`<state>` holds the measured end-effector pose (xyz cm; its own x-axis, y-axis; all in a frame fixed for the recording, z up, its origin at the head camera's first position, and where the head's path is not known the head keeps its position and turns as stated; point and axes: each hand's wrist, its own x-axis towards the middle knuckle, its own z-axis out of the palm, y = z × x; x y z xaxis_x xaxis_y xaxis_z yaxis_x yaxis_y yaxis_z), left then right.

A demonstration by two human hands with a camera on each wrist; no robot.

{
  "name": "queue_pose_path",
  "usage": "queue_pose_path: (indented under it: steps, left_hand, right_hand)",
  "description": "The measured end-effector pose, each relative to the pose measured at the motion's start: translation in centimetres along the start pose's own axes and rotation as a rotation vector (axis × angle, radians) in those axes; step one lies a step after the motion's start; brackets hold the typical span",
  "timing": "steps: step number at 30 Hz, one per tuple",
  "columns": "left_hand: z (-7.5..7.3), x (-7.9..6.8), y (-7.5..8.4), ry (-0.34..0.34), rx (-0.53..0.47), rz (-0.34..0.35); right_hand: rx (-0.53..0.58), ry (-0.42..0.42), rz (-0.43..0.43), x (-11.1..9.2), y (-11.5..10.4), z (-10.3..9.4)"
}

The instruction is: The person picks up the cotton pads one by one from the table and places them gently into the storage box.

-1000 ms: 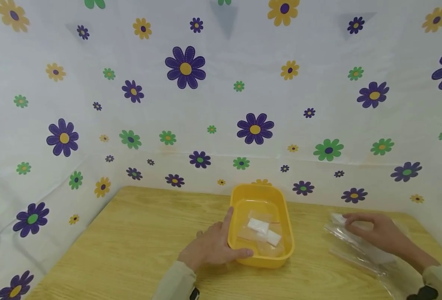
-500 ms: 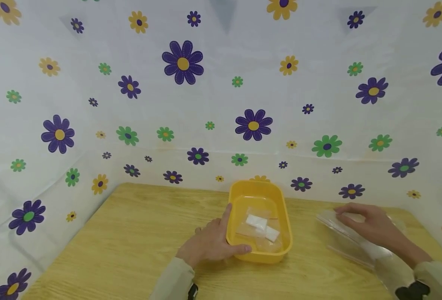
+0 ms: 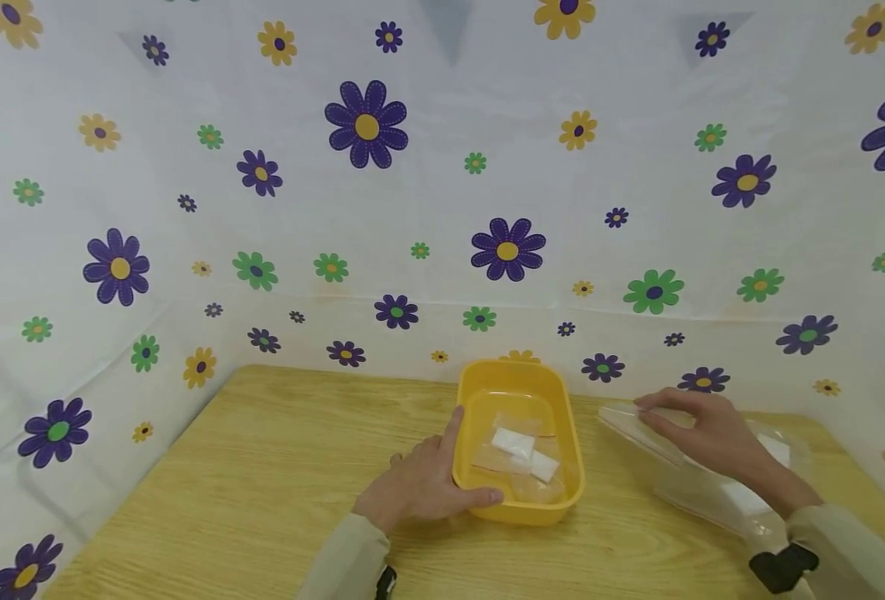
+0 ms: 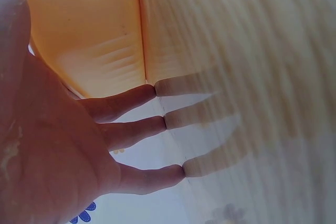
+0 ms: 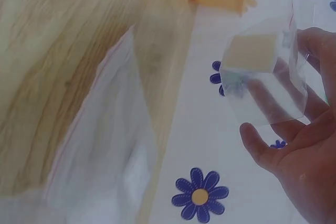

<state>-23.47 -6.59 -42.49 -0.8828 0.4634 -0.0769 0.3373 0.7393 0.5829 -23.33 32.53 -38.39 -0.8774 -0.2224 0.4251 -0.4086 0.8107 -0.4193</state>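
My left hand (image 3: 423,483) rests against the near left corner of a yellow plastic bin (image 3: 573,417). Its thumb lies at the near rim. In the left wrist view, straight fingers (image 4: 139,178) reach down beside the bin and touch the tabletop. Two small clear zip bags with white packets (image 3: 513,444) lie inside the bin. To the right, my right hand (image 3: 712,433) pinches a clear zip bag (image 3: 637,423) by its edge, above the table. A pale block-like packet (image 5: 251,52) shows through that bag in the right wrist view.
Another clear bag with a white packet (image 3: 744,497) lies on the wood-grain table (image 3: 300,467) below my right forearm. More plastic with a white piece (image 3: 775,450) lies beyond it. A flower-printed white cloth (image 3: 427,200) hangs behind the table and along its sides.
My right hand has lifted the clear bag and moved left toward the bin, uncovering white packets behind it. The left hand and the bin have stayed together in place.
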Motion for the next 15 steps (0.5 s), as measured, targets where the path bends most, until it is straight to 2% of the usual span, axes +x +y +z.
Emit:
queue_pose_path:
  steps: [9, 15]
  left_hand:
    - [0.0, -0.1, 0.1, -0.014, 0.012, -0.054]
    - [0.0, -0.1, 0.2, -0.007, 0.023, -0.033]
  right_hand:
    - [0.048, -0.024, -0.016, 1.5, -2.3, 1.0]
    - [0.113, -0.058, 0.002, 2.4, -3.9, 1.7]
